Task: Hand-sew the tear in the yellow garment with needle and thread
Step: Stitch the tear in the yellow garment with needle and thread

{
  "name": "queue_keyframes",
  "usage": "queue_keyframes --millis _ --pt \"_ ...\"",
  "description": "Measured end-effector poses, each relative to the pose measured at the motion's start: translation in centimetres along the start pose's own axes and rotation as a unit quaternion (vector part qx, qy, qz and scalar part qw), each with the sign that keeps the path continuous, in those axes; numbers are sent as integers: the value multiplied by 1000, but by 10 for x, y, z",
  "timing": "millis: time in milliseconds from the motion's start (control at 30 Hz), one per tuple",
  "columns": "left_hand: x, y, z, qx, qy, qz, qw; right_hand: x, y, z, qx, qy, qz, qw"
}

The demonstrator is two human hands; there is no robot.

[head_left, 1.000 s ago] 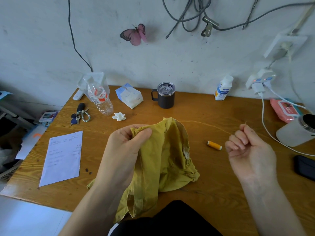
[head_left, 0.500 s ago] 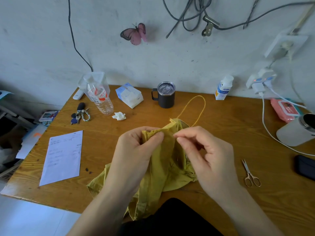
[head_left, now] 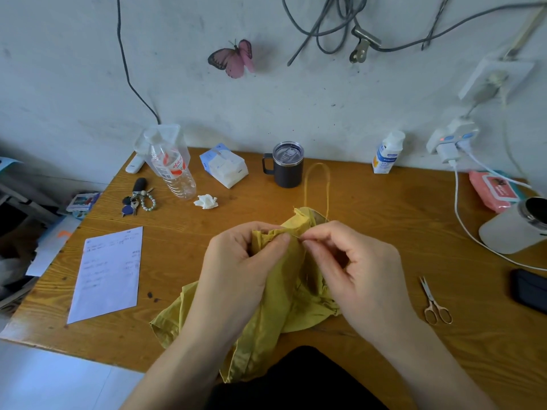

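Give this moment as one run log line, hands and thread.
left hand: grips yellow garment | right hand: pinches needle at the garment | thread: slack loop above garment | scissors: on table, untouched

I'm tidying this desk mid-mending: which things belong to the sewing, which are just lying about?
Sewing: yellow garment, held by left hand; needle, pinched by right hand; thread; scissors.
Lying about: mug, water bottle, tissue pack, keys, paper sheet, wet wipes.
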State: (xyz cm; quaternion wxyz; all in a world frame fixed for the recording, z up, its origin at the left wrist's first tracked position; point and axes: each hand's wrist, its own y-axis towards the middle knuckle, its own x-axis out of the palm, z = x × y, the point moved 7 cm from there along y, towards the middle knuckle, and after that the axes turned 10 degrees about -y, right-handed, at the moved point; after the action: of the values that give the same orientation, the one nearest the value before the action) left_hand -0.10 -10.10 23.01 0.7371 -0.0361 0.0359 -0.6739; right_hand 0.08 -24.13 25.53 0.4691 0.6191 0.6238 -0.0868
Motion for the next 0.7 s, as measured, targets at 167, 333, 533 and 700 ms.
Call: queue_keyframes --millis 167,333,533,700 --pt "1 0 3 4 28 -12 1000 6 0 9 22 32 -54 998" --pt "2 1 5 16 55 -22 998 14 0 13 32 67 -130 989" --pt "1 0 4 25 71 -8 997 10 1 15 47 73 -108 990" --pt "0 -3 8 59 86 28 994 7 -1 12 57 47 -65 995"
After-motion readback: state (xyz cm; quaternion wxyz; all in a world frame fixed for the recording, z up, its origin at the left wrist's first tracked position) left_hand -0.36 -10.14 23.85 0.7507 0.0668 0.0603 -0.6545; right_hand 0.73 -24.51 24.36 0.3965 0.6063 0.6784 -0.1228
